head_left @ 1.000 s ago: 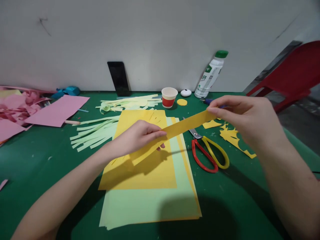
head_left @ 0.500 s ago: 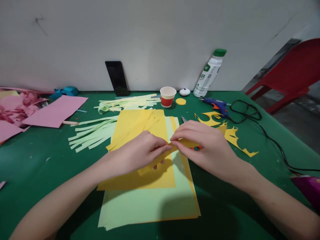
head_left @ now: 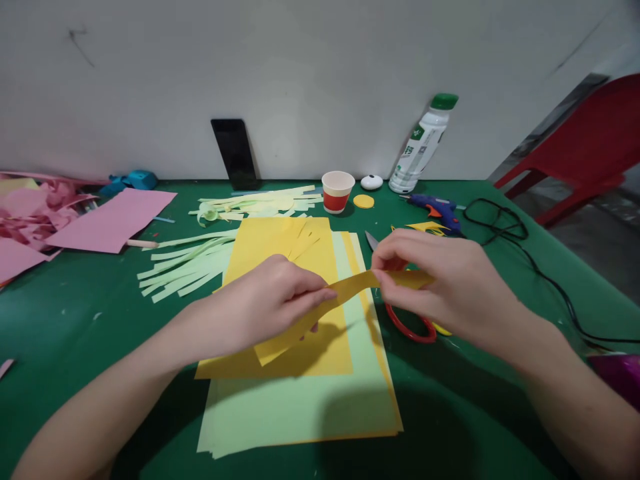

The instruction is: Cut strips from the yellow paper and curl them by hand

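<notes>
A yellow paper strip point(head_left: 353, 285) stretches between my two hands above the paper stack. My left hand point(head_left: 280, 297) is closed on its left part, thumb on top, with some fingertips showing beneath. My right hand point(head_left: 430, 273) pinches it farther right between thumb and fingers, and the strip's end runs on under the palm. Below lies a yellow sheet point(head_left: 280, 247) on several pale green sheets point(head_left: 300, 413). Red-handled scissors point(head_left: 413, 330) lie under and beside my right hand, partly hidden by it. Yellow paper scraps point(head_left: 427, 228) show just beyond that hand.
Fringed pale green strips point(head_left: 190, 267) lie at left, near pink paper point(head_left: 115, 220). Along the wall stand a phone point(head_left: 235, 153), a paper cup point(head_left: 338, 192) and a leaning bottle point(head_left: 423, 147). A blue glue gun point(head_left: 437, 210) with a black cord point(head_left: 545, 277) lies at right.
My right hand has moved right along the strip, away from my left hand, so more of the strip shows between them. The scissors' red handle has come into view.
</notes>
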`<action>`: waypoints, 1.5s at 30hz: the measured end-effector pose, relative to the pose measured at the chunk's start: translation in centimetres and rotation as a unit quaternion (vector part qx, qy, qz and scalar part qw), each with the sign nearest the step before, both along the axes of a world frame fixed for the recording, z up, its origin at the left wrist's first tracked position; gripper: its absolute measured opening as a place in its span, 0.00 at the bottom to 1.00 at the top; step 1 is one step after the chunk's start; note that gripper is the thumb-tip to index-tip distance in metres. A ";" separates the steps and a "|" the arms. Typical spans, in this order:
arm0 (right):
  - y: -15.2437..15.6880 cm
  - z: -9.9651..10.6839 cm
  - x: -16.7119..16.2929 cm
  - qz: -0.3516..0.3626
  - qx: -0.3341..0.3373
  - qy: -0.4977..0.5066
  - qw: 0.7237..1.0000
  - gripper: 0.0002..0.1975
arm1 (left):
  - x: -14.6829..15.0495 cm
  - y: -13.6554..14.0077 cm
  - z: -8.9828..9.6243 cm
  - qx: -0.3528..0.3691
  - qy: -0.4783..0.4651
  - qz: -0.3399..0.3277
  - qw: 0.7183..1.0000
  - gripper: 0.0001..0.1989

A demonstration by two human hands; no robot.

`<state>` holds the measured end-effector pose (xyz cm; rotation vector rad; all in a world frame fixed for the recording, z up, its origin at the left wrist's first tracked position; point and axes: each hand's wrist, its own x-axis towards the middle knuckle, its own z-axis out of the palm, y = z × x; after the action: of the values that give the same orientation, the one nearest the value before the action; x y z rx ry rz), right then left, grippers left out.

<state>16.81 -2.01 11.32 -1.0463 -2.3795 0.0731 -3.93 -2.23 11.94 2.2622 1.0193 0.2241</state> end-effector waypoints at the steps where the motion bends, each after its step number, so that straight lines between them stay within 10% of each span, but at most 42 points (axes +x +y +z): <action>1: 0.2 0.1 0.3 -0.006 0.004 0.001 1.000 0.05 | -0.2 0.0 0.2 0.002 0.001 0.002 1.000 0.22; 18: 2.6 0.9 4.4 -0.209 0.044 -0.063 0.975 0.08 | -1.5 0.6 0.8 0.046 0.039 0.027 0.998 0.22; 26: -0.5 0.0 -0.1 0.003 -0.082 -0.160 0.984 0.13 | -0.2 0.6 -1.2 0.138 0.057 0.003 0.989 0.18; 33: -1.2 -0.8 -1.7 -0.036 -0.177 -0.229 0.956 0.19 | 0.9 0.7 -3.1 0.264 0.003 0.012 0.964 0.11; 45: -0.7 -1.4 -1.8 -0.064 -0.209 -0.186 0.958 0.20 | 0.9 1.6 -3.4 0.206 -0.037 0.042 0.977 0.08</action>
<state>15.01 -2.67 9.91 -1.5241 -2.6931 0.3777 -3.03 -0.65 8.50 2.5543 1.1109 0.5999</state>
